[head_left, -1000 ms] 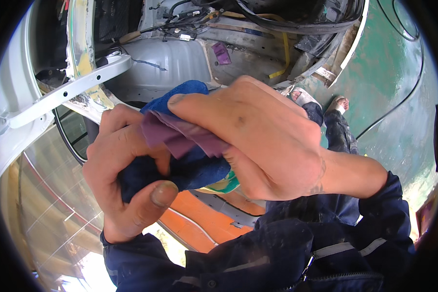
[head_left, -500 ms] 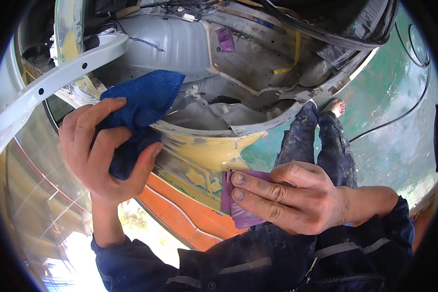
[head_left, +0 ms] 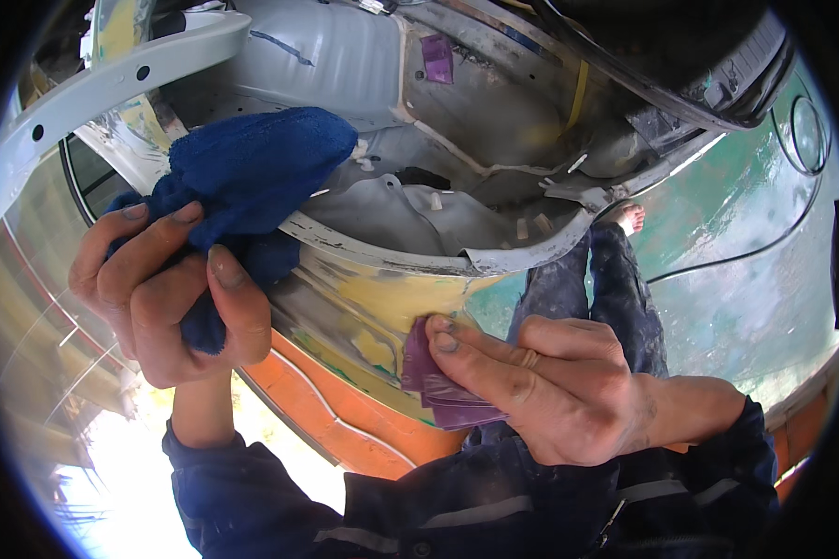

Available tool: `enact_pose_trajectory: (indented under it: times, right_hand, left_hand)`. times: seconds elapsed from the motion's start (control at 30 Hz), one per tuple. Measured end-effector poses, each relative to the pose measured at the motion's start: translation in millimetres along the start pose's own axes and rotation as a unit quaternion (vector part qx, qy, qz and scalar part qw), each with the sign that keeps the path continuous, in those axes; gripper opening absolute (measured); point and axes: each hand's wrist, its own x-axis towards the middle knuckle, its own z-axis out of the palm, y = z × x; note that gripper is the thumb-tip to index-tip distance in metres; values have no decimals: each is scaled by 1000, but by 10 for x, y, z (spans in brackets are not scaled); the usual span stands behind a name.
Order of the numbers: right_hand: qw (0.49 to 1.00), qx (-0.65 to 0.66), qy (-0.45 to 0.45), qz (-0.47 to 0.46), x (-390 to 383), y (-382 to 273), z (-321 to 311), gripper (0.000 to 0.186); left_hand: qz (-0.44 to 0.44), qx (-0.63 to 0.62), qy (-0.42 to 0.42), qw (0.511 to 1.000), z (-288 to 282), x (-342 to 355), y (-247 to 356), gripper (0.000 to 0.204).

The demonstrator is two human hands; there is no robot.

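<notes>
A: If you start at the right hand [head_left: 569, 396], how does its grip stand?

B: Grasping: two extended fingers lie over a folded purple sheet [head_left: 438, 391], the others curled in. I can't tell whether the thumb is underneath.

A: And where is that sheet?

B: At the lower right part of the yellow-patched panel [head_left: 373, 287], overlapping it in view, though I can't tell if they touch. It lies under the fingertips, with its long axis running steeply across the fingers — not along them.

A: Which hand is nearer the panel's yellow patch?

B: The right. The left hand [head_left: 177, 293] is off the panel's left end, its grip curled around a bunched blue cloth [head_left: 261, 168]. The cloth's loose end spreads up and rightward, past the left end of the panel's pale rim [head_left: 410, 260].

A: Farther out?

B: Beyond that rim — inside the body cavity — a smaller purple piece [head_left: 437, 59] lies well apart from both hands. Right of the panel is green floor [head_left: 718, 293].
</notes>
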Motion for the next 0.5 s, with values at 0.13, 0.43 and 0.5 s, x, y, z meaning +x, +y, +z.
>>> enact_pose_trajectory:
  times: [0.13,0.43,0.5]
  right_hand:
    - [1000,11,8,-10,203,2,63,44]
    - [999,-10,-40,14,309,-116,138,51]
    - [998,-39,-52,20,512,-172,188,52]
  left_hand:
    - [10,6,-5,1000,-17,144,55,10]
    - [11,-23,-1,1000,-11,65,-36,6]
    - [-17,-67,16,998,45,112,-13,5]
